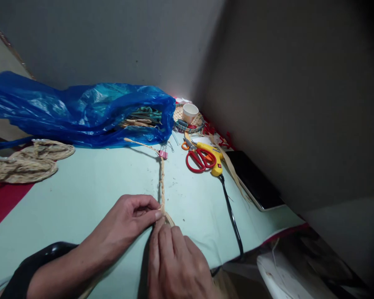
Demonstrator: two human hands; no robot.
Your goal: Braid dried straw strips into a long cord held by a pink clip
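Observation:
A narrow tan braid [162, 178] of plant fibre runs down the pale green tabletop toward my hands. At its far end a pink binder clip [163, 154] grips it, and a thin tail extends up and left from there. My left hand [137, 214] pinches the near end of the braid between thumb and index finger. Just below and right, my right hand [179, 257] is closed on the loose fibre strands [169, 219] that come out of the braid. Its fingertips are partly hidden.
A blue plastic bag [81, 112] of dried strips lies at the back. Braided coils [21, 168] rest at left. To the right are red-handled scissors [201, 160], a yellow glue gun [217, 166] with black cord, a black tablet [255, 180] and a woven tray [198, 124] holding a cup.

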